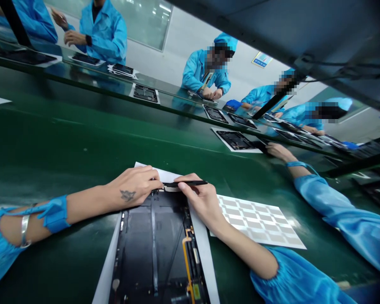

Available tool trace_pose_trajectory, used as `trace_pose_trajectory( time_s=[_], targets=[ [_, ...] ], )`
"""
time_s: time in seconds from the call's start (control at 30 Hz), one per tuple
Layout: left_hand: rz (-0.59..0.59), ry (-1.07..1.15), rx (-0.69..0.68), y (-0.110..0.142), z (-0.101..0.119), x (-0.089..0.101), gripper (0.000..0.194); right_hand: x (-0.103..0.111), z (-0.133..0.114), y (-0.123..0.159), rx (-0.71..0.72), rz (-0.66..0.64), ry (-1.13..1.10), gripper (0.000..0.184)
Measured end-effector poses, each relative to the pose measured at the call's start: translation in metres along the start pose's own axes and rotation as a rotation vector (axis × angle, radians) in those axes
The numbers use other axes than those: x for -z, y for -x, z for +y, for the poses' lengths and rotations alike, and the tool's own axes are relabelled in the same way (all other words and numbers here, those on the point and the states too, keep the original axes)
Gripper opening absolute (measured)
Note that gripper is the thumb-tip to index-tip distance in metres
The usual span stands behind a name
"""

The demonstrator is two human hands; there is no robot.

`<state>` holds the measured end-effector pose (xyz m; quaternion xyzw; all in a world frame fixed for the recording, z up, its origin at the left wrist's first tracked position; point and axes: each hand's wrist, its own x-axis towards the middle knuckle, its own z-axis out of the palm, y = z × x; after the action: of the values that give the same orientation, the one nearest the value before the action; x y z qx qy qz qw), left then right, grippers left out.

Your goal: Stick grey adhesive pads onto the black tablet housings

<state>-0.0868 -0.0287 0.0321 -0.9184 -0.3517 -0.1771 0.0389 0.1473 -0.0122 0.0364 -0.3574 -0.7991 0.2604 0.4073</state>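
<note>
An opened tablet housing (167, 245), black with an orange flex cable along its right side, lies on a white sheet (106, 278) in front of me. My right hand (204, 202) is closed around slim black tweezers (194, 183), whose tip points left at the housing's far edge. At that same edge my left hand (137, 185) has its fingers pinched together, close to the tweezers' tip. Whatever those fingers hold, if anything, is too small to make out.
A white sheet of grey stickers (256, 219) lies right of the housing. Beyond it, a co-worker's hand (280, 152) reaches to another tablet housing (236, 140) on the green bench (66, 139). Several co-workers in blue sit opposite. A dark shelf (288, 29) hangs overhead.
</note>
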Motion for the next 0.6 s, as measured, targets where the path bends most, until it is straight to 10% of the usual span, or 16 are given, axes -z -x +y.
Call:
trace_pose_trajectory(
  time_s=[0.6],
  targets=[
    [0.06,0.048,-0.068,0.0036,-0.0043,0.0006,0.033,0.007,-0.0027,0.0,0.006,-0.008,-0.026,0.031]
  ],
)
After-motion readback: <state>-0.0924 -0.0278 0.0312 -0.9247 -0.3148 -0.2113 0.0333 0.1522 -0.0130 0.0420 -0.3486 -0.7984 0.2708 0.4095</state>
